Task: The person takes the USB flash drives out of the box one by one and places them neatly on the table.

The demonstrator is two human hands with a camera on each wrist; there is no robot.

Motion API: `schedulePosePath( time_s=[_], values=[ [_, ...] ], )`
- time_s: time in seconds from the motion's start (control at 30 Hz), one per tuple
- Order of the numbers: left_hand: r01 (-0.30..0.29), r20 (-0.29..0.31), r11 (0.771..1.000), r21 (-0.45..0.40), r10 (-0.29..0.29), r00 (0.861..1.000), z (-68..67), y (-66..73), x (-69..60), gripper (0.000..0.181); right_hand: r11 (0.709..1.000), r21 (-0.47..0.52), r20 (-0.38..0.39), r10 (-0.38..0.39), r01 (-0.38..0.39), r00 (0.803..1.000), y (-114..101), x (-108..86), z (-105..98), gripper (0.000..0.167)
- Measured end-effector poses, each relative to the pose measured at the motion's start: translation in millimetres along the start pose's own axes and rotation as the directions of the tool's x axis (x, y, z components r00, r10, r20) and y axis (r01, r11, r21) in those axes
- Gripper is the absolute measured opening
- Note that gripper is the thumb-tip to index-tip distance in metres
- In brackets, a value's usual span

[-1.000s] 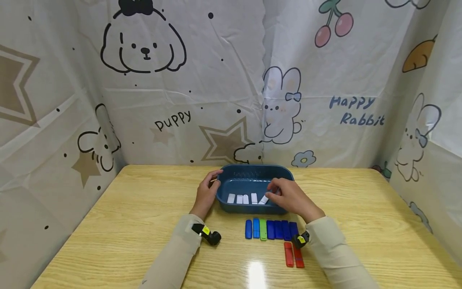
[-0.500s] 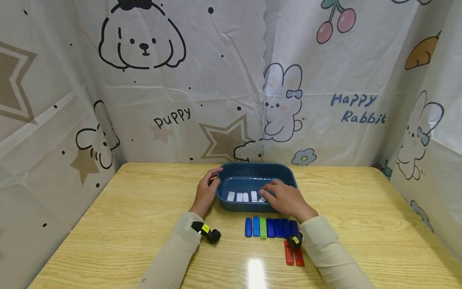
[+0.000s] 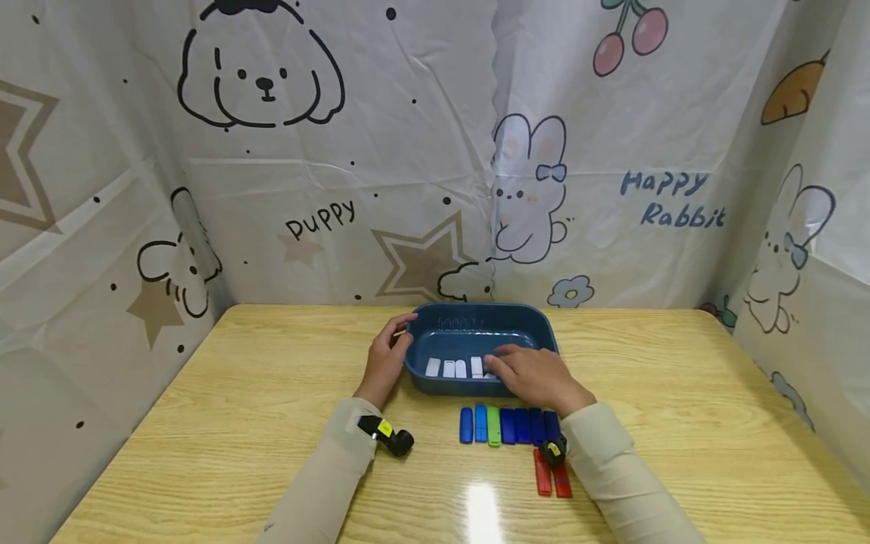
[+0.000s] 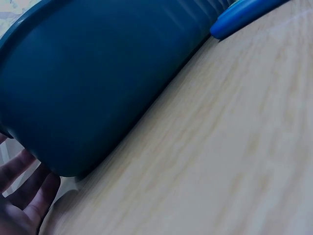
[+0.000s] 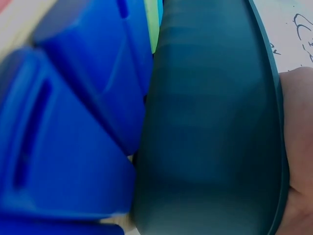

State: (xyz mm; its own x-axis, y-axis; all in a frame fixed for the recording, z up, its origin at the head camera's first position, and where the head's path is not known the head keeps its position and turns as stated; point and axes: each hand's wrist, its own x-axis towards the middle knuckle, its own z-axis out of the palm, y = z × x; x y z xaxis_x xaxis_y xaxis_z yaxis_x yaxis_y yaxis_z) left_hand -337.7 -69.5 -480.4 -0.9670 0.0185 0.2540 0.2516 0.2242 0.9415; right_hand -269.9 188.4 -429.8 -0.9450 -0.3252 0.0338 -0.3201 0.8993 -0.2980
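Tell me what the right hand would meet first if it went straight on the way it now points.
Probably the white, rectangular, plastic-looking piece just beyond the right hand, inside the dark blue, oblong, plastic-looking bin. Depth is unclear, so the hand might pass above it.

Cartoon-printed curtain behind wooden table

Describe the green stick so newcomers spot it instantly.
On the wooden table, find the dark teal basin. A row of sticks lies along its near side. The green stick is third from the left, the only one there that isn't blue.
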Motion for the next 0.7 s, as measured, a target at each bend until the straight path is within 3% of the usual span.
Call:
schedulePosePath(
  time_s=[0.43,0.7],
  values=[
    [-0.005,0.005,1.000,-0.007,0.005,1.000,-0.5,-0.9,-1.8,0.035,1.000,0.008,0.024,-0.020,0.020,1.000,0.8,-0.4,0.6,0.052],
    [-0.013,-0.003,1.000,-0.004,0.013,1.000,-0.6,-0.6,-0.1,0.035,0.999,0.028,-0.018,-0.035,0.036,0.999,1.5,0.6,-1.9,0.045]
  ],
)
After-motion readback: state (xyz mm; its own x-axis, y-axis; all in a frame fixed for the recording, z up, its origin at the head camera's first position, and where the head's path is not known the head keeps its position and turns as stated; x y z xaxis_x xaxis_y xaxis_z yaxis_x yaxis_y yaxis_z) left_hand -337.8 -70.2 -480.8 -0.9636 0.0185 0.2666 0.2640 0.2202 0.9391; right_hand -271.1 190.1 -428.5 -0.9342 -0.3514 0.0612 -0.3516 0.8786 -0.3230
